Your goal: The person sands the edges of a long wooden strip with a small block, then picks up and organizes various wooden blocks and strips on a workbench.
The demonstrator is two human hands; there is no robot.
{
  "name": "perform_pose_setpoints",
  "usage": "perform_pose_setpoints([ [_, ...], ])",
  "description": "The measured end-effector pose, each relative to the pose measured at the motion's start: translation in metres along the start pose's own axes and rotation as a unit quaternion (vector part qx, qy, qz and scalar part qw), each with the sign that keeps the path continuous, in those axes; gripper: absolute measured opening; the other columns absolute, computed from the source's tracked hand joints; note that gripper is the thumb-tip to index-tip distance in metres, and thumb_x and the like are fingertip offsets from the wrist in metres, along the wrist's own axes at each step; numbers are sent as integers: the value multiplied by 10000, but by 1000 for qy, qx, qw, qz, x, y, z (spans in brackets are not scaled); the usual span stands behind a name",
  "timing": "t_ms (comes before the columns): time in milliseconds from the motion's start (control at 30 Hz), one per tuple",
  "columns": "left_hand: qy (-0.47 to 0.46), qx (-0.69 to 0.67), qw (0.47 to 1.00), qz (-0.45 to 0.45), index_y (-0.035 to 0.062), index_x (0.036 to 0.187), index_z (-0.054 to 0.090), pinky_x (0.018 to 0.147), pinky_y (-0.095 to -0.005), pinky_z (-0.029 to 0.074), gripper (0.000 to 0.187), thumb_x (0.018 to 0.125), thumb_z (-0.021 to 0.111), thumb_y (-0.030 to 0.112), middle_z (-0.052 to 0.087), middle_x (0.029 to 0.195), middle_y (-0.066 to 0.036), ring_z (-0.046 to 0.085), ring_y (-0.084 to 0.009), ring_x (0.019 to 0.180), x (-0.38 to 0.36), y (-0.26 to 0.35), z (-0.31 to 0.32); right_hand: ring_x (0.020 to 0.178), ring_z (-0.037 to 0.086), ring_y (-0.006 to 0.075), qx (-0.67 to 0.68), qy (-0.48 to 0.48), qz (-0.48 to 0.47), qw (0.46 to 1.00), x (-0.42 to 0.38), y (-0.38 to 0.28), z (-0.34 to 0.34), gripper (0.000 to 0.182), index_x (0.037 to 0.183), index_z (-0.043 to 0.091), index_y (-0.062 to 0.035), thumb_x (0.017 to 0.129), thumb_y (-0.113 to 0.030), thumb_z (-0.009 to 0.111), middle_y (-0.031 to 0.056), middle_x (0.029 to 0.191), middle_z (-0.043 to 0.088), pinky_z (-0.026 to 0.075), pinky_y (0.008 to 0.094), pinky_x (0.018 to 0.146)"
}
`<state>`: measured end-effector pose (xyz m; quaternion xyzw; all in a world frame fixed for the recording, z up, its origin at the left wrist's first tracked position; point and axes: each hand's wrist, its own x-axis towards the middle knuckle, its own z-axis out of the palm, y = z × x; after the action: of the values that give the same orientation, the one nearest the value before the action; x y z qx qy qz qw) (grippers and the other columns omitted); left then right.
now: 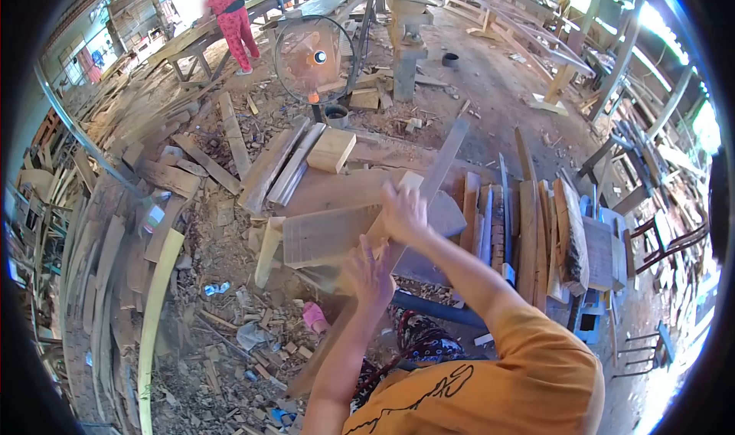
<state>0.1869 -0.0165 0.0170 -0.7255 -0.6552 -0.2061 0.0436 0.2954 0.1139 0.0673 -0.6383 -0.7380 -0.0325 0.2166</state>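
Note:
A long, narrow wooden plank runs diagonally across a thick workbench top, its lower end passing beside my legs. My right hand is closed over a small pale block and presses it on the plank; the hand is slightly blurred, and what lies beneath it is hidden. Nearer my body, my left hand grips the plank's edge, fingers pointing up along it. Under the plank, a wide, flat board lies crosswise.
A squared timber block and a round fan stand ahead. Upright boards crowd the right side. Scrap wood litters the ground, with a long pale strip at left. Another person stands by a far table.

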Motion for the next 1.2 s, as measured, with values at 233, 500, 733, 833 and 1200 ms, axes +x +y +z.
perform_pose_setpoints([
  [233,24,12,1000,12,231,1406,468,990,-583,297,857,616,779,112,299,1515,-210,364,-420,1271,5,2,-16,1030,567,393,38,-13,-9,999,40,24,-9,334,1208,538,-157,885,-230,574,198,1126,582,466,537,810],
  [500,13,-12,1000,4,245,1436,434,989,-595,290,901,617,780,101,300,1507,-211,373,-421,1260,6,1,-15,1069,557,403,-16,-94,0,995,8,-6,-16,441,1280,503,-147,861,-245,603,219,1159,569,473,549,833],
  [733,-5,-6,1000,5,241,1447,424,994,-576,290,904,622,755,76,303,1509,-207,370,-424,1260,5,4,-24,1056,552,409,9,4,10,1000,88,56,13,466,1276,492,-149,839,-250,618,226,1125,572,459,549,829],
  [833,9,-6,1000,13,240,1440,426,993,-571,292,901,619,750,60,310,1501,-209,373,-424,1256,6,5,-21,1053,551,428,-2,54,19,998,79,47,26,329,1192,522,-136,889,-256,570,242,1112,579,473,548,839],
  [1200,-20,18,1000,-1,249,1451,430,993,-554,293,930,598,777,116,294,1520,-193,363,-399,1280,8,3,-24,1089,559,427,11,0,2,1000,76,87,-12,314,1181,551,-211,889,-322,583,201,1169,594,485,558,853],
])
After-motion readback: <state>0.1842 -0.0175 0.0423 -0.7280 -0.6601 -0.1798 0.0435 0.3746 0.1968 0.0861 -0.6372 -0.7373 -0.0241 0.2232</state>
